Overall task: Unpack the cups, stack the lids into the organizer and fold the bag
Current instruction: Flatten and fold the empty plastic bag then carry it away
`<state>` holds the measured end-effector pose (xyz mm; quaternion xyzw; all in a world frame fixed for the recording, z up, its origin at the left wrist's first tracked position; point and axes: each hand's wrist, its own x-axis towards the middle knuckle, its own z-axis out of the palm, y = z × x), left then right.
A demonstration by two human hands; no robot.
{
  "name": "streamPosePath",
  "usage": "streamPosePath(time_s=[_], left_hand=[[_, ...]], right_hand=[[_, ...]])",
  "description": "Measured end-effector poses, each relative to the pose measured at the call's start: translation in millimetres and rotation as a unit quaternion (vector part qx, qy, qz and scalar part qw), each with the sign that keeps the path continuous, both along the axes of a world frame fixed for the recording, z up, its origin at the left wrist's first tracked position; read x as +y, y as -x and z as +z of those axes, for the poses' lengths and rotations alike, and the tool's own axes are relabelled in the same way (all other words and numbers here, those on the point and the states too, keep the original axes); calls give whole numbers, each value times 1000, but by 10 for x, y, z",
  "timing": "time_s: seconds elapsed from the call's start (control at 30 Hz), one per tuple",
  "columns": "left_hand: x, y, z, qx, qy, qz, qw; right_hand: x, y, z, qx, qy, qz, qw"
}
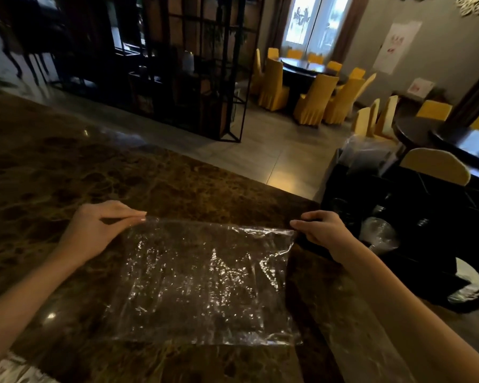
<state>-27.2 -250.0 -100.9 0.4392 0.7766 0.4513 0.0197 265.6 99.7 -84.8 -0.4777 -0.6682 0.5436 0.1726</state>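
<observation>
A clear, crinkled plastic bag (205,283) lies spread flat on the brown marble counter (67,175). My left hand (100,228) pinches the bag's far left corner between thumb and fingers. My right hand (321,228) pinches the far right corner at the counter's right edge. The bag's far edge is stretched taut between both hands. To the right, below the counter, a black organizer (426,244) holds clear plastic lids (379,233) and dark compartments. No cups can be made out on the counter.
The counter's far edge runs diagonally, with tiled floor beyond. A black metal shelf frame (177,64) stands behind. Yellow-covered chairs (315,100) surround dark round tables at the back right. A white patterned paper (11,371) lies at the near left corner.
</observation>
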Motion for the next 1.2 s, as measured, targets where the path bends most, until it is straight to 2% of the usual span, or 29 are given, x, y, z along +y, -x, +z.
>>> streamPosePath(time_s=[0.13,0.23,0.33,0.5,0.63,0.87,1.2], left_hand=[[19,72,23,-6,1,28,1000],[42,114,-11,2,32,39,999],[46,148,-12,5,79,29,996],[115,180,146,66,179,-13,982],[315,75,319,72,204,-69,974],[1014,-451,425,67,255,-211,941],[2118,-934,259,73,275,-302,910]], right_hand=[[-47,-8,-118,37,-6,-15,999],[-172,-3,-222,-4,19,10,1000],[-330,-66,-358,-14,54,48,997],[-547,-237,-564,1,76,57,996],[-680,-311,-635,18,72,50,996],[-905,-515,-713,-35,-13,56,998],[-1333,-990,-808,-72,-29,47,996]])
